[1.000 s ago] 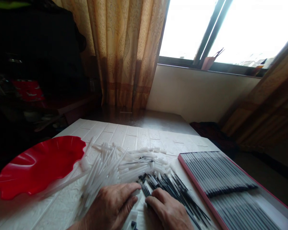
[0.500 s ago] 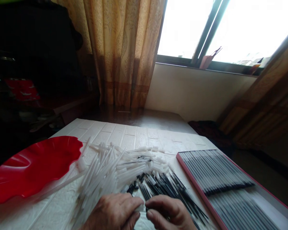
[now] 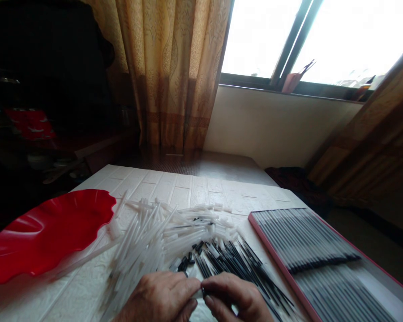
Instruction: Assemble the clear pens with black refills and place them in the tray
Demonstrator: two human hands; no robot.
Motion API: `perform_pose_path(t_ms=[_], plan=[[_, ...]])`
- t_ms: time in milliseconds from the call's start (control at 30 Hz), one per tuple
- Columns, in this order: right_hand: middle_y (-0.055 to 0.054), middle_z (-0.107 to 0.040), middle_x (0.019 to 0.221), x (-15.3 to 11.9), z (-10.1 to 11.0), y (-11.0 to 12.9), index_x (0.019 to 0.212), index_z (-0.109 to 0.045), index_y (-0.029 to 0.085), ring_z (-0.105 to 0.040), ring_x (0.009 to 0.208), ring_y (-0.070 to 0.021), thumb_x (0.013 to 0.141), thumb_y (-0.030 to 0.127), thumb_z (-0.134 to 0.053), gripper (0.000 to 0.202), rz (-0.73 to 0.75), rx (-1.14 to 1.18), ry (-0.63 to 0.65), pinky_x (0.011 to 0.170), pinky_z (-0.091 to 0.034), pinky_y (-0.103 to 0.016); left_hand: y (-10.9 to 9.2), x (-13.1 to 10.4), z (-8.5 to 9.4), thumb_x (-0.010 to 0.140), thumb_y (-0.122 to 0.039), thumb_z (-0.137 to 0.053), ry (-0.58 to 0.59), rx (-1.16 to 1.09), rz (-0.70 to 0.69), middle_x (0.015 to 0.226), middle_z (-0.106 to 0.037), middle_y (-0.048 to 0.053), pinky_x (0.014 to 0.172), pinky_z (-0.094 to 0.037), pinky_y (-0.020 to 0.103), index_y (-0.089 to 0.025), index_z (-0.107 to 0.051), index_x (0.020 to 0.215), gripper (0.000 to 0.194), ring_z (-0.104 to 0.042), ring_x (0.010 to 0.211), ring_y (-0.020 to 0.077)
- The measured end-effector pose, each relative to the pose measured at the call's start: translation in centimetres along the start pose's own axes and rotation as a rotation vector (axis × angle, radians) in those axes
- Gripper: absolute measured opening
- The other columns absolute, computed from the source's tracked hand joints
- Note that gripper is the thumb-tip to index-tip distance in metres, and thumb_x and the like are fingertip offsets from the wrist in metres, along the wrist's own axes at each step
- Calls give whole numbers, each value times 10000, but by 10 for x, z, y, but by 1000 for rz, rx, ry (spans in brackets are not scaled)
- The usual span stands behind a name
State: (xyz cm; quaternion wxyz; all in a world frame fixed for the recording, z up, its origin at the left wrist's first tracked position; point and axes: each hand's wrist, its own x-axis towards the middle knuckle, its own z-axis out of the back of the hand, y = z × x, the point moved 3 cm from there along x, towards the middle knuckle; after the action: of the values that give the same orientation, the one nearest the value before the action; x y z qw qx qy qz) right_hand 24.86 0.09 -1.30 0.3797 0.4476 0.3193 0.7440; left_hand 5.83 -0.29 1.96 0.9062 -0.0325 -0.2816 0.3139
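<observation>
My left hand (image 3: 164,295) is closed in a pinch, with a bit of something translucent showing at its fingertips. My right hand (image 3: 237,295) pinches a small black piece (image 3: 203,291) and meets the left fingertips. Most of what the fingers hold is hidden. Just beyond the hands lie loose black caps (image 3: 187,260) and a fan of thin black rods (image 3: 235,259). A heap of clear plastic tubes (image 3: 144,241) spreads behind and left of them.
A red wavy-edged plate (image 3: 53,232) stands at the left. On the right, a pink-edged box (image 3: 272,250) holds rows of filled clear tubes with black ends (image 3: 298,232). The white brick-patterned board (image 3: 177,183) ends before a dark table (image 3: 221,165), curtain and window.
My right fingertips have moved slightly left and now touch the left ones, with the black piece between them. The view has shifted a little.
</observation>
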Motion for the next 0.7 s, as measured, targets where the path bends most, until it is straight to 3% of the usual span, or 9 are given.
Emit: perform_pose_path(t_ms=[133,267,500,633,700], plan=[[-46,-764,804,5,4,9,1053,-726,205,-724,651,-141,876,106,-633,224,214,-145,36,621,-574,-162,0,2,-1,1077,-271,-282,-14,38,-12,712,-732,33,558,-563,239,-182,-655,1014,388,-724,595,176],[-61,-762,822,4,3,11,1082,-715,208,-743,695,-148,927,129,-602,208,307,-282,5,674,-585,-163,0,3,-2,1089,-288,-227,-7,65,-28,703,-732,27,542,-554,238,-181,-651,1014,444,-723,575,171],[-65,-780,835,2,2,7,1091,-709,207,-762,714,-153,961,174,-589,180,331,-324,37,702,-592,-157,0,4,-4,1086,-280,-261,-24,73,-30,687,-729,12,538,-542,231,-196,-642,974,406,-717,564,164],[-58,-781,816,3,2,9,1079,-707,209,-757,685,-151,994,232,-558,173,326,-336,54,682,-588,-160,-2,5,-4,1093,-285,-209,-137,92,-58,634,-710,-10,474,-511,238,-207,-632,939,457,-690,490,157],[-50,-768,776,4,2,10,1050,-706,202,-743,648,-146,1014,279,-528,198,327,-360,62,651,-577,-162,-2,5,-5,1096,-285,-213,-116,106,-49,649,-717,-10,489,-517,244,-210,-629,931,453,-704,516,160]])
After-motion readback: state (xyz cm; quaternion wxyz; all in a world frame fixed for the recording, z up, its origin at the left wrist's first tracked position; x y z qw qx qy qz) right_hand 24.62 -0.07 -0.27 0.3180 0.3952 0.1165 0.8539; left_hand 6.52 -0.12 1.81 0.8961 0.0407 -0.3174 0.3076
